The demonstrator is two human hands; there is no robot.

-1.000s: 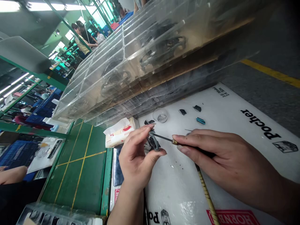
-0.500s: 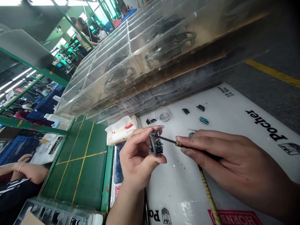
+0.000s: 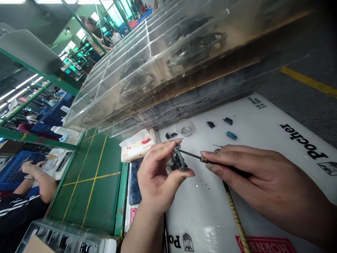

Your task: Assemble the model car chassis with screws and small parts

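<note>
Since the earlier frame, the grey plastic part [image 3: 181,160] has been turned. It is clamped between thumb and fingers of the left hand [image 3: 156,179], above the white printed mat [image 3: 200,214]. The slim-shafted hand tool [image 3: 192,154], pinched in the right hand [image 3: 263,179], is best kept steady and lightly pressed.

You're seeing "Pocher" on the white sheet [image 3: 200,211] at 3 o'clock, tiny "Model" near 2, "Po" showing at 6, plus red blocks [image 3: 280,245] reading "HORNB" around 4, "HO" at 7.
</note>
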